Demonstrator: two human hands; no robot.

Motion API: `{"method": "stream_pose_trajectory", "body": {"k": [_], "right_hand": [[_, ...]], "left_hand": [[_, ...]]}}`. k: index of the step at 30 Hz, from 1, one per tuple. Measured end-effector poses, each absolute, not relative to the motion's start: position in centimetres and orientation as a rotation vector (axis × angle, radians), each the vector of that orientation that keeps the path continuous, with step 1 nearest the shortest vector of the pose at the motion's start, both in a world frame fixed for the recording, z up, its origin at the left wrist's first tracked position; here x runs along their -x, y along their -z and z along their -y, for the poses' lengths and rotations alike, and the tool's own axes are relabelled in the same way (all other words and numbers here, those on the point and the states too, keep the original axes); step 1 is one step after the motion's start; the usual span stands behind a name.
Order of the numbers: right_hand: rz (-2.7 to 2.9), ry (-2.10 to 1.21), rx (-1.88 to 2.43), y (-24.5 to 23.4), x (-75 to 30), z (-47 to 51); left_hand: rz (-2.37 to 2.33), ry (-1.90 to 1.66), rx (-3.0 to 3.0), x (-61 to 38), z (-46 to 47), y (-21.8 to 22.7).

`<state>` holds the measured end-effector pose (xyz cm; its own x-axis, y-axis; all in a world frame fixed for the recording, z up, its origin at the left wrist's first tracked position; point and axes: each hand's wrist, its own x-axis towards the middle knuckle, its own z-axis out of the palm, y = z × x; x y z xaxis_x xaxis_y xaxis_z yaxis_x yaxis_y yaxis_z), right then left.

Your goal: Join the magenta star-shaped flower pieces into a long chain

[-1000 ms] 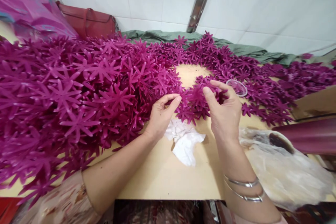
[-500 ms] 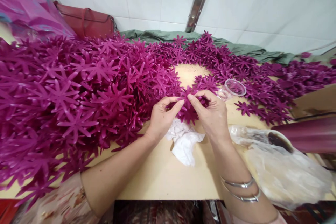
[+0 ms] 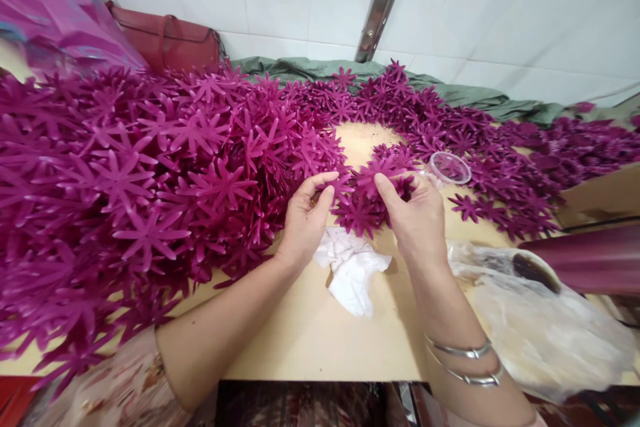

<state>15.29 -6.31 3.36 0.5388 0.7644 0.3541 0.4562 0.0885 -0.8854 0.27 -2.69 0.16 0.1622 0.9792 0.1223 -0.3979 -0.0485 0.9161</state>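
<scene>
Over the middle of the table my left hand (image 3: 306, 217) pinches the tip of a magenta star-shaped artificial flower piece (image 3: 342, 188) between thumb and forefinger. A short way to the right, my right hand (image 3: 419, 217) grips another magenta flower piece (image 3: 371, 185), its thumb on top and its fingers partly hidden. More of these pieces (image 3: 357, 215) lie just beneath and between the hands. Below them is a crumpled white tissue (image 3: 353, 277). A large heap of the same many-petalled flowers (image 3: 150, 233) fills the left side, close to my left hand.
Further flowers (image 3: 460, 130) spread along the back and right. A clear round plastic lid (image 3: 451, 167) lies beyond my right hand. Clear plastic bag (image 3: 545, 327), dark-red cylinder (image 3: 595, 257) and cardboard (image 3: 600, 197) stand right. A red bag (image 3: 165, 40) rests against the tiled wall.
My hands have drawn apart from one shared spot, the right one moving right and slightly down. Each now holds a separate flower piece.
</scene>
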Motion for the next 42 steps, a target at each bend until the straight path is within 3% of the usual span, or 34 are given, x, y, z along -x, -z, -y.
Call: {"method": "stream_pose_trajectory", "body": {"k": [5, 12, 28, 36, 42], "right_hand": [[1.148, -0.018, 1.555, -3.2, -15.3, 6.3], [1.284, -0.474, 1.441, -3.2, -13.7, 6.4], [1.033, -0.869, 1.239, -2.6, -14.4, 6.1], [1.157, -0.705, 1.333, -3.1, -14.5, 6.5], [1.447, -0.267, 1.453, -3.3, -14.4, 6.6]], "left_hand": [[-0.689, -1.299, -0.916, -0.6, 2.6, -0.1], [-0.646, -1.224, -0.856, -0.4, 2.7, -0.6], [-0.624, -1.212, -0.867, -0.5, 2.7, -0.6], [-0.578, -1.143, -0.904, -0.4, 2.8, -0.9], [-0.585, -1.139, -0.885, -0.4, 2.6, -0.6]]}}
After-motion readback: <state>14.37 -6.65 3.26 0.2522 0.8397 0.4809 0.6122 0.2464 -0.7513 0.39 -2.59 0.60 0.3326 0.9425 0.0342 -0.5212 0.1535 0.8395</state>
